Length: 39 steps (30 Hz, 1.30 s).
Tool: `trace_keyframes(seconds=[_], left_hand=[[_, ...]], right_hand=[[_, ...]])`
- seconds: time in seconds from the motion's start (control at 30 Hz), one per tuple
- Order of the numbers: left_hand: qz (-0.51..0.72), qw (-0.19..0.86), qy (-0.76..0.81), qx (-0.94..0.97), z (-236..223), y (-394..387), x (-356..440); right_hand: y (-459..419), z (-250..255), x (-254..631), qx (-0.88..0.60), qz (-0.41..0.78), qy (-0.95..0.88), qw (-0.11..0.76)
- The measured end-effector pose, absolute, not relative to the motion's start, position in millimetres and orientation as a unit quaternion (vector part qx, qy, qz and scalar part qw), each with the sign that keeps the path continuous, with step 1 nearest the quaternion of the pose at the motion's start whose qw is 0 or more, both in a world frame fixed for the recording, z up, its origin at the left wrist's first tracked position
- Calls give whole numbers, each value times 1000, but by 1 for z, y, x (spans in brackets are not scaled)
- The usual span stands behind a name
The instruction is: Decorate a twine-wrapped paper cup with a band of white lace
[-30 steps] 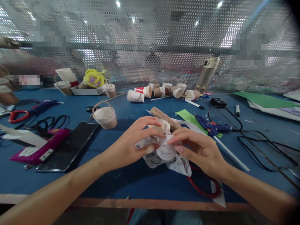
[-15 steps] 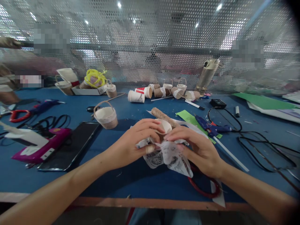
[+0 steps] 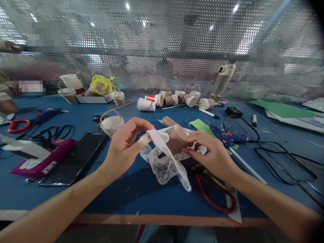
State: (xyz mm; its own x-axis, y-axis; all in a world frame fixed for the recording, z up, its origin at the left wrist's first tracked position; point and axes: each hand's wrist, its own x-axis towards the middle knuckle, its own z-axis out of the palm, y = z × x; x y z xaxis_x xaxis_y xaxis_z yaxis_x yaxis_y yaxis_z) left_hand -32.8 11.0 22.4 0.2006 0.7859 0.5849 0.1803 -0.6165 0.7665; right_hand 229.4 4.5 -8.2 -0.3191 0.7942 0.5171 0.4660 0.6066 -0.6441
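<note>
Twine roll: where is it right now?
In the head view, the twine roll lies on the blue table just beyond the brown cup in the right hand, left of the light-green paper.

Twine roll [image 3: 170, 121]: near end hidden behind brown cup [image 3: 175, 139]. Handled basket [image 3: 110, 123]: right side partly covered by left hand [image 3: 123, 145]. Red-handled scissors [image 3: 204, 196]: blades hidden under lace [image 3: 164, 168]. Leftmost cup [image 3: 7, 105] cropped by frame edge. Shapes [image 3: 165, 64] beyond perforated screen [image 3: 162, 30] blurred, too indistinct to identify.

Left hand [image 3: 124, 143] up, thumb and forefinger pinching! Right hand [image 3: 212, 152] opposite, fingers bent, thumb beneath in a grip, both bare forearms [image 3: 73, 197] slanting inward from the lower corners.
</note>
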Motion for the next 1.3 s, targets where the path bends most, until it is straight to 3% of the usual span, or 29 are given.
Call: trace_keyframes(seconds=[0.17,0.23,0.47,0.77,0.93,1.3], left_hand=[[556,274,356,699,26,9,-32],[554,285,353,698,27,8,-31],[549,358,348,670,23,7,-35],[577,424,309,625,23,9,-37],[579,429,310,621,27,6,-34],[534,354,298,708,27,-4,-33]], right_hand=[[10,-2,235,-398,418,-619,533],[13,0,237,-392,442,-563,578],[25,-1,246,-521,281,-581,558],[29,1,248,-525,328,-523,586],[28,1,251,-508,270,-534,620],[25,-4,227,-408,72,-781,468]])
